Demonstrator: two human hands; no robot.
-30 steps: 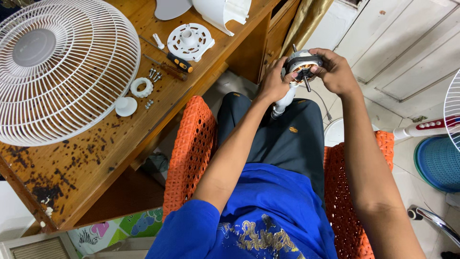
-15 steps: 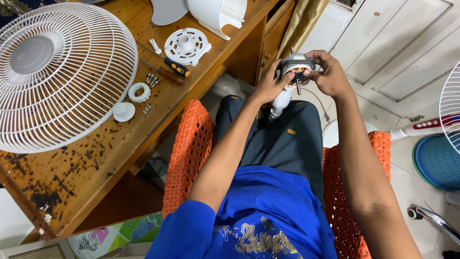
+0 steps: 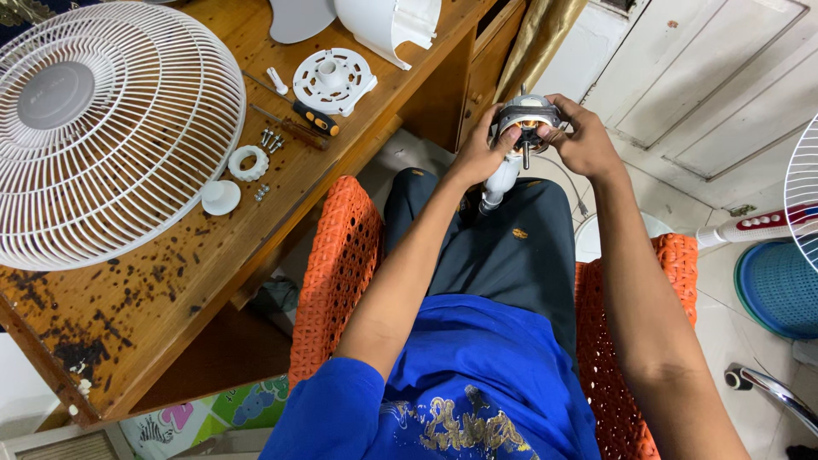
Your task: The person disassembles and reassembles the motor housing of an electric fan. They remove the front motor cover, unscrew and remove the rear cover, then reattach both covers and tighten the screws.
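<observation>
Motor [image 3: 527, 119]: held above the lap, shaft pointing toward the camera, white neck below it.
Left hand [image 3: 479, 152]: fingers curled round the motor's left side, gripping it.
Right hand [image 3: 584, 140]: fingers closed on the motor's right side and top.
Chair [image 3: 341, 264]: orange woven, under the person.
Worktop [image 3: 162, 281]: wooden, to the left; bears a white fan grille [image 3: 102, 128], a screwdriver [image 3: 315, 117], screws [image 3: 271, 139], a white ring [image 3: 248, 162] and a round white plate [image 3: 332, 81].
</observation>
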